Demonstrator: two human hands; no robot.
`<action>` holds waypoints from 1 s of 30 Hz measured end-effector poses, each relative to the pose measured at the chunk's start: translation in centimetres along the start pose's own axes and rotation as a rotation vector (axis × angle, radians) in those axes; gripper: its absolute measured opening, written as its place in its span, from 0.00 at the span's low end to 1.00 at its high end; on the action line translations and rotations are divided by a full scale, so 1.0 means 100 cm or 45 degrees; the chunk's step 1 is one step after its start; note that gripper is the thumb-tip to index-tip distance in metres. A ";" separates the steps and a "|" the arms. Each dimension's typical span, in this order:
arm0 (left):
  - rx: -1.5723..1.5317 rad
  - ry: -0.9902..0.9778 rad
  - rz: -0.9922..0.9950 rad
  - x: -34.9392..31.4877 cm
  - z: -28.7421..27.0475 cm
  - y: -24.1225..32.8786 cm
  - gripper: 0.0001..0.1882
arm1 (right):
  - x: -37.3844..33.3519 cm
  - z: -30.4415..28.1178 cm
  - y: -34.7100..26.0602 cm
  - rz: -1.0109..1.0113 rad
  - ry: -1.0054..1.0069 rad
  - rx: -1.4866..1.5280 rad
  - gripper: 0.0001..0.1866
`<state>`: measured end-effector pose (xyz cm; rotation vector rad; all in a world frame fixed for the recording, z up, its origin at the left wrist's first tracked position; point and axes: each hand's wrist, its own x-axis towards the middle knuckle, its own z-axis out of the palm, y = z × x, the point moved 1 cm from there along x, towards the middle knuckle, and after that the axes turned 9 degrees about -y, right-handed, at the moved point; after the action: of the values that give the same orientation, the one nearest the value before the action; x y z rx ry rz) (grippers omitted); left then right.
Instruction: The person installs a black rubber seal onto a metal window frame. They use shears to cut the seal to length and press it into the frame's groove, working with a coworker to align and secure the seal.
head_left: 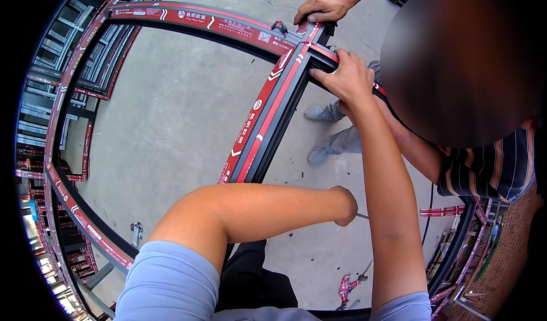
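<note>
A large dark metal frame (pixel 248 133), looking like a window or door frame with red protective film, spans the view. Its bars meet at a joint near the top middle. My right hand (pixel 354 79) grips the bar just right of this joint, thumb on the near side and fingers over the top. My left forearm crosses in front of me to the right. At its end only the back of my left hand (pixel 344 206) shows, below the joint and apart from it; its fingers are hidden.
A co-worker in a striped shirt (pixel 484 167) stands at the right, one hand (pixel 326 7) on the frame beyond the joint. A red tool (pixel 347 288) lies on the concrete floor (pixel 171 110). Racks of stacked frames (pixel 48 99) line the left.
</note>
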<state>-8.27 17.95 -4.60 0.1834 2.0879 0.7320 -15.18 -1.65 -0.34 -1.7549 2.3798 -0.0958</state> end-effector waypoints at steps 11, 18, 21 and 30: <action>-0.043 0.041 -0.006 -0.001 -0.001 -0.003 0.20 | 0.003 -0.003 -0.004 0.031 -0.123 -0.119 0.41; -0.026 0.007 -0.022 -0.001 -0.005 -0.003 0.20 | -0.001 0.003 0.004 -0.100 -0.006 -0.116 0.39; -0.026 -0.008 -0.024 0.000 -0.005 -0.003 0.20 | -0.001 0.005 0.007 -0.131 0.021 -0.106 0.38; -0.008 -0.026 -0.014 0.000 -0.007 -0.002 0.20 | -0.012 0.009 0.006 -0.338 0.254 -0.134 0.38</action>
<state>-8.77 17.51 -4.41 0.1745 2.0657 0.7274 -15.20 -0.28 -1.19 -2.1999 2.3034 -0.1936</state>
